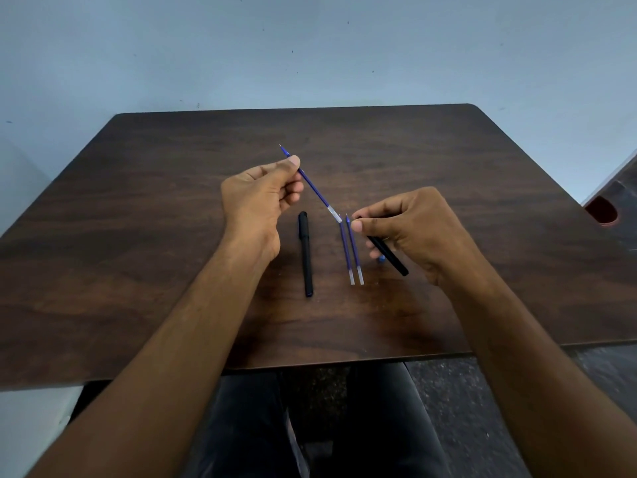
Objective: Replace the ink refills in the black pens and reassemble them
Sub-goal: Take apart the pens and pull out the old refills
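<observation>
My left hand (256,198) pinches a blue ink refill (315,189) near its tip and holds it slanted above the table, clear end down toward the right. My right hand (410,225) grips a black pen barrel (389,257), whose lower end sticks out below the fingers. Two more blue refills (351,251) lie side by side on the dark wooden table (482,201) between my hands. A capped black pen (306,253) lies lengthwise just left of them. A small blue piece (382,258) shows under my right fingers; I cannot tell what it is.
The table's far edge meets a pale blue wall (310,56). A dark object with a red patch (601,210) sits past the table's right edge. My legs (310,426) are below the near edge.
</observation>
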